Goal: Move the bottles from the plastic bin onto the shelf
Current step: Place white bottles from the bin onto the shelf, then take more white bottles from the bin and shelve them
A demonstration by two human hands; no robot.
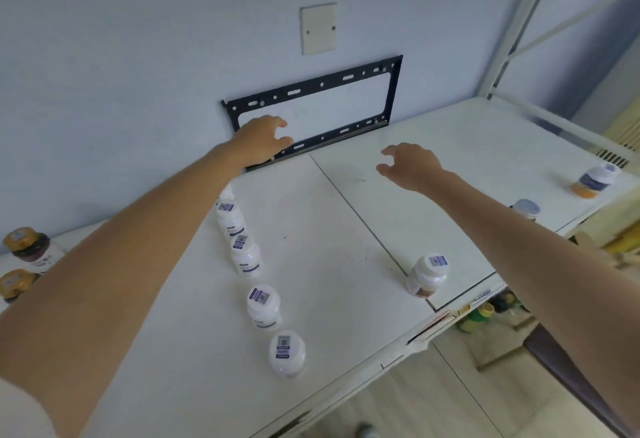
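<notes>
Both my hands hang empty, fingers spread, near the shelf's (346, 229) back edge: left hand (261, 139), right hand (410, 165). The bin is out of view. The upright bottles (263, 306) stand behind them, toward the front edge.

Both bare arms are reaching forward and away from the body, stretched nearly straight, with short sleeves leaving the forearms uncovered. The bare left hand (263, 138) is hovering farthest out, palm turned down and inward, its fingers (281, 123) curling loosely and spreading slightly, gripping nothing. The bare right hand (410, 165) is hanging a little nearer and well apart from the left, palm facing down and leftward, thumb and fingers parting in a relaxed, empty claw. Both wrists are staying level with their forearms.
</notes>
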